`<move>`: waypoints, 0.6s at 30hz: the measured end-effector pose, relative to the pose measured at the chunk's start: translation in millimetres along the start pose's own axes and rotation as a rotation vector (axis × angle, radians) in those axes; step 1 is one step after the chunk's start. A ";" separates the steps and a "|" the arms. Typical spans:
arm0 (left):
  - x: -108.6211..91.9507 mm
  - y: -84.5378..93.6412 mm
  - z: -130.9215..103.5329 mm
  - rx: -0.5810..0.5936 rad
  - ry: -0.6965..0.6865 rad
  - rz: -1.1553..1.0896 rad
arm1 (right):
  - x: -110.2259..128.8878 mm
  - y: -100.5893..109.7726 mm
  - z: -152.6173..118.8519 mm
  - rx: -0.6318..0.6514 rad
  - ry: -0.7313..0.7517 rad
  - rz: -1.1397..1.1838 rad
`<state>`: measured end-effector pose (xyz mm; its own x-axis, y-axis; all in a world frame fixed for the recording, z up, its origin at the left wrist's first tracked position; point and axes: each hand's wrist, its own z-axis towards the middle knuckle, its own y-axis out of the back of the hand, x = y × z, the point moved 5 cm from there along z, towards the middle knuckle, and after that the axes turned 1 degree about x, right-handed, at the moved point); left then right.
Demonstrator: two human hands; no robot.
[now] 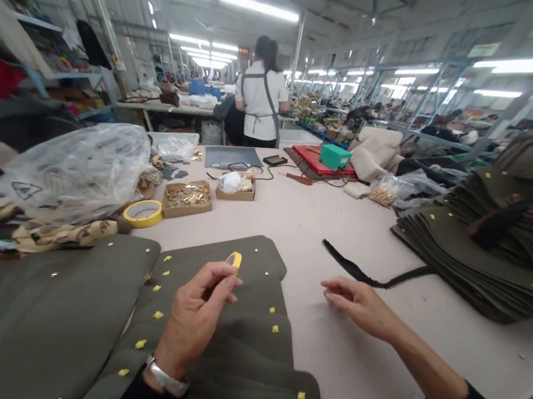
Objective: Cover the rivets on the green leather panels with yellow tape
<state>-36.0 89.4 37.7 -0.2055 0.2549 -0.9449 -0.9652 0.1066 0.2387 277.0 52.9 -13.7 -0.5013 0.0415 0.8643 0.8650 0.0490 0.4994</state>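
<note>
My left hand (198, 311) is closed in a pinch on a small roll of yellow tape (234, 261). It hovers over dark olive panels (252, 336) that overlap one another and carry small yellow tape pieces (140, 344) along their edges. Some small metal studs (267, 273) show on the panels too. To the right, my right hand (357, 306) is over the bare tabletop, its fingers curved and slightly apart, with nothing visible in them. A black strip (359, 272) lies just beyond it.
Farther left lie larger olive panels (52, 314) and a clear plastic bag (80, 175). Behind are a big yellow tape roll (143, 213) and boxes of metal parts (187, 198). Stacked olive panels (478, 260) occupy the right. A person (261, 96) stands beyond the table (310, 219).
</note>
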 end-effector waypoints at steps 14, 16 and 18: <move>5.5 -9.4 5.0 0.025 0.020 0.222 | 62.3 -66.2 25.5 0.043 0.259 -0.036; 5.0 -18.9 6.3 0.109 -0.019 0.280 | 72.9 -62.1 32.3 0.046 0.265 0.048; 4.1 -26.9 7.3 0.171 -0.078 0.343 | 87.0 -60.2 36.3 0.053 0.321 0.074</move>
<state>-9.8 94.6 29.1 -0.4922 0.3751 -0.7855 -0.8006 0.1592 0.5777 180.6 89.8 29.2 -0.3970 -0.2697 0.8773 0.8925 0.1096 0.4376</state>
